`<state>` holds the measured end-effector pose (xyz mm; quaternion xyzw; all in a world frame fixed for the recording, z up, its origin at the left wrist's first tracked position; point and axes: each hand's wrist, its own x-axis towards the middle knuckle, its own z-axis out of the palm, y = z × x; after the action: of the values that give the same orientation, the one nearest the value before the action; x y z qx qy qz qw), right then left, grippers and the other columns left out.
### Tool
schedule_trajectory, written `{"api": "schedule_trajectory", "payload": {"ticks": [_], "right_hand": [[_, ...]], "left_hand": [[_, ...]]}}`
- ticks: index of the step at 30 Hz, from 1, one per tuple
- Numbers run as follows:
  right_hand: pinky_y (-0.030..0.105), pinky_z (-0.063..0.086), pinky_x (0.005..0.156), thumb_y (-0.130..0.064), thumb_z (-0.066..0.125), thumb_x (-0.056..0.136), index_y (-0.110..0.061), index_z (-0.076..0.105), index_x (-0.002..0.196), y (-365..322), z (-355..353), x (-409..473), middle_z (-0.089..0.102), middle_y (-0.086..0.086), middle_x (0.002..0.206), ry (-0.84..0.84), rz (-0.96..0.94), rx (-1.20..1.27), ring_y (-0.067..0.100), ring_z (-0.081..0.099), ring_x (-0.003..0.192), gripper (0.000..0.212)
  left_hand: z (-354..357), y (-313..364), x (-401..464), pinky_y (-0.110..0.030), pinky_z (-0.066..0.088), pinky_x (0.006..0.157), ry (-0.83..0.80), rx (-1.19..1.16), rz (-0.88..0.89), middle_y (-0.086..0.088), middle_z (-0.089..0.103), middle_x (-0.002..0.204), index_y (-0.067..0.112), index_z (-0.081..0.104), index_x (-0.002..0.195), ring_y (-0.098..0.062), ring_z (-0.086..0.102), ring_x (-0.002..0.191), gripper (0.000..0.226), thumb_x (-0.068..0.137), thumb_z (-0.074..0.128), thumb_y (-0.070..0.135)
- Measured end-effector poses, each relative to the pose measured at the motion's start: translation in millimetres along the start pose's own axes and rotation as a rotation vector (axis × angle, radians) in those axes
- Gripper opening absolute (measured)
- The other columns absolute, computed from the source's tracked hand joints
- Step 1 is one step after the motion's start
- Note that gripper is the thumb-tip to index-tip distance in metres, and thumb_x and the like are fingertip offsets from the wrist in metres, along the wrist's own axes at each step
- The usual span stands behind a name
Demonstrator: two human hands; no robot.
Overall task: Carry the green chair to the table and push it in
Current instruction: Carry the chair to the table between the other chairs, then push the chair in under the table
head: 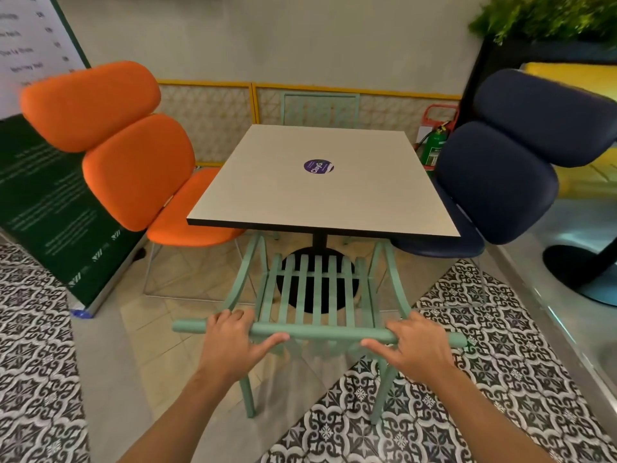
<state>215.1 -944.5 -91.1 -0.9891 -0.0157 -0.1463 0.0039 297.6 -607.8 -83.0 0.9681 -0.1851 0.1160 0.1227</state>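
The pale green slatted chair (317, 289) stands right in front of me, its seat partly under the near edge of the square white table (320, 195). Both my hands are on the chair's round top rail. My left hand (233, 342) wraps the rail left of centre, fingers over the top and thumb stretched along it. My right hand (414, 345) grips the rail right of centre in the same way. The chair's front legs are hidden under the tabletop, and its back legs rest on the floor.
An orange padded chair (133, 155) sits at the table's left side and a dark blue one (500, 175) at its right. Another green chair (320, 108) stands at the far side. A dark green sign board (56, 208) leans at left. A green fire extinguisher (434, 148) stands by the wall.
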Motion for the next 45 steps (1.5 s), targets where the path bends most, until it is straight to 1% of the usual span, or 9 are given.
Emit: {"api": "schedule_trajectory", "payload": {"ticks": [7, 10, 18, 20, 22, 24, 31, 37, 45], "right_hand": [[0.020, 0.030, 0.043, -0.086, 0.024, 0.081, -0.029, 0.066, 0.073, 8, 16, 27, 0.053, -0.014, 0.054, -0.006, -0.009, -0.002, 0.010, 0.045, 0.058, 0.072], [0.021, 0.037, 0.042, -0.086, 0.026, 0.081, -0.028, 0.066, 0.074, 11, 19, 38, 0.057, -0.013, 0.056, -0.011, 0.001, -0.005, 0.011, 0.048, 0.060, 0.071], [0.024, 0.047, 0.048, -0.093, 0.022, 0.073, -0.028, 0.055, 0.064, 15, 16, 55, 0.045, -0.013, 0.051, -0.056, 0.052, 0.077, 0.008, 0.045, 0.052, 0.074], [0.020, 0.043, 0.043, -0.094, 0.026, 0.071, -0.028, 0.050, 0.057, 18, 10, 55, 0.039, -0.013, 0.044, -0.024, 0.087, 0.128, 0.002, 0.041, 0.045, 0.072], [0.015, 0.029, 0.037, -0.093, 0.027, 0.072, -0.029, 0.048, 0.054, 18, 5, 53, 0.029, -0.015, 0.039, 0.018, 0.090, 0.113, -0.004, 0.032, 0.040, 0.070], [0.014, 0.022, 0.039, -0.093, 0.025, 0.072, -0.030, 0.051, 0.055, 15, 3, 53, 0.026, -0.015, 0.038, 0.008, 0.073, 0.070, -0.001, 0.033, 0.040, 0.071], [0.022, 0.041, 0.048, -0.095, 0.023, 0.070, -0.031, 0.050, 0.057, 8, 8, 52, 0.032, -0.011, 0.040, 0.006, 0.093, 0.071, 0.014, 0.048, 0.053, 0.070], [0.025, 0.042, 0.049, -0.094, 0.027, 0.072, -0.028, 0.065, 0.062, -1, 6, 55, 0.027, -0.017, 0.042, 0.035, 0.132, 0.043, 0.014, 0.046, 0.052, 0.077], [0.020, 0.032, 0.045, -0.094, 0.026, 0.072, -0.027, 0.057, 0.056, -10, 9, 64, 0.026, -0.016, 0.041, -0.004, 0.138, 0.027, 0.009, 0.041, 0.046, 0.075]], "left_hand": [[8, -8, 28, -0.039, 0.039, 0.075, 0.014, 0.014, -0.002, 0.003, 0.062, 0.075, 0.019, 0.060, 0.080, -0.021, 0.050, 0.073, 0.075, 0.071, 0.036, 0.090], [12, -9, 38, -0.037, 0.036, 0.072, 0.018, 0.012, 0.005, 0.007, 0.059, 0.073, 0.022, 0.056, 0.076, -0.018, 0.045, 0.070, 0.071, 0.071, 0.035, 0.090], [14, -17, 57, -0.035, 0.033, 0.073, 0.009, -0.049, 0.030, 0.011, 0.051, 0.070, 0.030, 0.049, 0.074, -0.015, 0.044, 0.070, 0.060, 0.071, 0.040, 0.089], [14, -28, 55, -0.037, 0.036, 0.076, 0.014, -0.008, 0.012, 0.009, 0.055, 0.075, 0.030, 0.057, 0.081, -0.016, 0.046, 0.075, 0.063, 0.070, 0.040, 0.090], [12, -43, 54, -0.040, 0.038, 0.079, 0.006, 0.067, -0.031, 0.007, 0.057, 0.078, 0.028, 0.064, 0.086, -0.018, 0.047, 0.078, 0.071, 0.069, 0.037, 0.092], [10, -51, 55, -0.041, 0.038, 0.080, -0.029, 0.092, -0.045, 0.007, 0.057, 0.077, 0.026, 0.065, 0.086, -0.018, 0.047, 0.079, 0.076, 0.067, 0.034, 0.094], [10, -53, 59, -0.042, 0.036, 0.081, -0.042, 0.066, -0.040, 0.008, 0.057, 0.077, 0.025, 0.067, 0.089, -0.017, 0.047, 0.079, 0.079, 0.067, 0.034, 0.094], [10, -58, 64, -0.042, 0.036, 0.075, -0.004, 0.068, -0.013, 0.007, 0.055, 0.070, 0.023, 0.067, 0.080, -0.019, 0.049, 0.075, 0.080, 0.067, 0.032, 0.094], [11, -70, 74, -0.040, 0.031, 0.072, 0.002, 0.065, 0.005, 0.006, 0.058, 0.071, 0.023, 0.068, 0.079, -0.019, 0.049, 0.074, 0.081, 0.067, 0.030, 0.094]]}}
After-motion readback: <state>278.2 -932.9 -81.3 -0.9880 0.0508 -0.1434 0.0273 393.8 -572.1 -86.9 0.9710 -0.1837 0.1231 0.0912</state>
